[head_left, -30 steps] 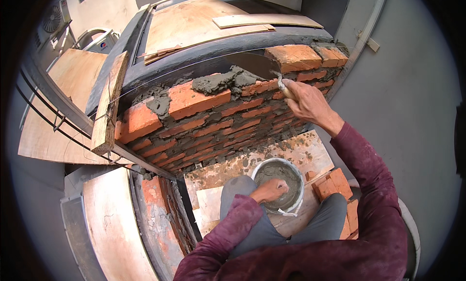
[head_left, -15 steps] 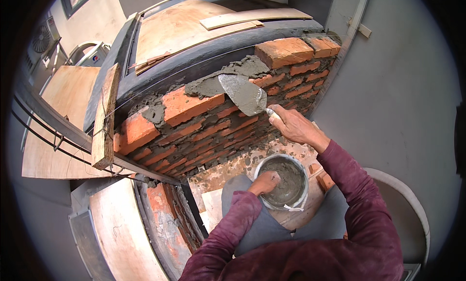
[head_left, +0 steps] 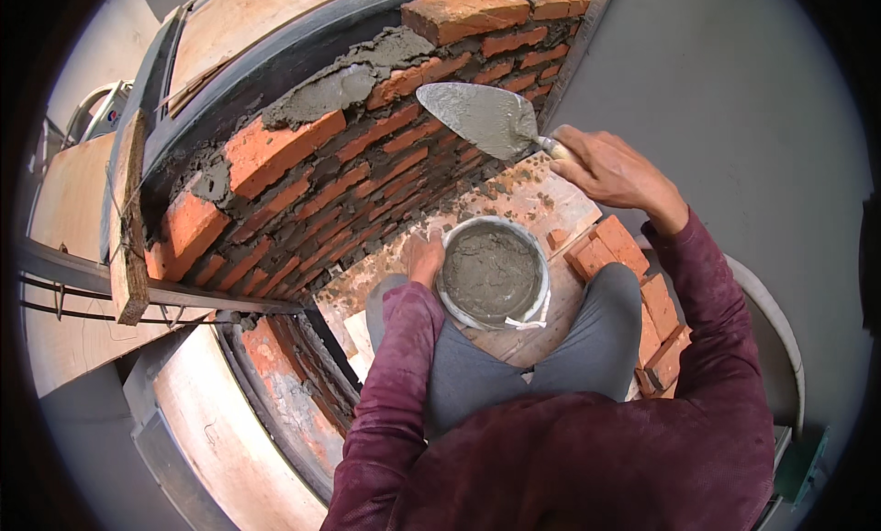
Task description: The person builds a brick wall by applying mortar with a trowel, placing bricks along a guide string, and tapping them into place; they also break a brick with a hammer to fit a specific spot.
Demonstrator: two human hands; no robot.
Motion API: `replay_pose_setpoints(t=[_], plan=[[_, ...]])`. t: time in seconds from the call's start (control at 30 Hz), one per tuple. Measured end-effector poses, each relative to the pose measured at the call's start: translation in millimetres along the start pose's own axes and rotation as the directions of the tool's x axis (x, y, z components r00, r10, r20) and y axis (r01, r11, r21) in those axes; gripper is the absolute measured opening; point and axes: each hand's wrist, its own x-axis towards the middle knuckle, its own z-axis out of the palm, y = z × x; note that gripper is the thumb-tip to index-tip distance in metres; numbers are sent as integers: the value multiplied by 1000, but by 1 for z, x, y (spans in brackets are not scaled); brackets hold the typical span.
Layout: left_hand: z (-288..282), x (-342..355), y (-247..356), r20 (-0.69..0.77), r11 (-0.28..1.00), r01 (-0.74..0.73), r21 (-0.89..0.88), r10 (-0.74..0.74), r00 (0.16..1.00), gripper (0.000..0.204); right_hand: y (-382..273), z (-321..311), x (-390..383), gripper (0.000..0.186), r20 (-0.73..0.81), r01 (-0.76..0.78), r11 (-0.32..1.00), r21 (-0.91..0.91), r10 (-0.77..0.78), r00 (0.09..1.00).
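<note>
My right hand [head_left: 617, 168] is closed round the handle of a pointed trowel [head_left: 484, 118]. Its blade has a thin grey smear and points left, in front of the brick wall [head_left: 312, 196] and clear of it. Wet mortar [head_left: 353, 77] lies along the wall top, with a smoothed patch, left of a loose-looking end brick [head_left: 465, 12]. Between my knees stands a round bucket [head_left: 543, 288] of grey mortar [head_left: 491, 272]. My left hand [head_left: 424, 257] is closed at the bucket's left rim, its fingers partly hidden.
Several loose bricks [head_left: 656, 301] are stacked by my right knee. An upright wooden board [head_left: 127, 219] stands at the wall's left end, with a metal rail [head_left: 64, 267] beside it. Grey wall [head_left: 734, 118] rises on the right. Mortar crumbs dot the boards [head_left: 523, 196] below the bricks.
The trowel has come off the mortar on the wall and moved right, toward me. My left hand has shifted from over the bucket to its left rim. The view has tilted downward.
</note>
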Motion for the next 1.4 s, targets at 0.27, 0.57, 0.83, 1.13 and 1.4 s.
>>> replay_pose_setpoints(t=[0.27, 0.57, 0.83, 1.13, 1.4], plan=[[26, 53, -41, 284, 988, 30, 150, -72, 956, 67, 15, 64, -83, 21, 503, 118, 904, -410, 116, 857], [20, 2, 23, 227, 990, -27, 139, -5, 974, 73, 62, 176, -140, 26, 638, -70, 995, -74, 101, 764], [17, -19, 30, 275, 996, -9, 94, -17, 961, 103, 40, 226, -153, 46, 656, -396, 841, 369, 66, 752], [21, 7, -6, 254, 993, 98, -58, -81, 964, 103, 74, 207, -137, 38, 818, -649, 598, 470, -19, 575], [-3, -50, 13, 340, 791, -270, 549, 83, 937, 29, 73, 111, -117, 20, 749, -629, 570, 530, 34, 662]])
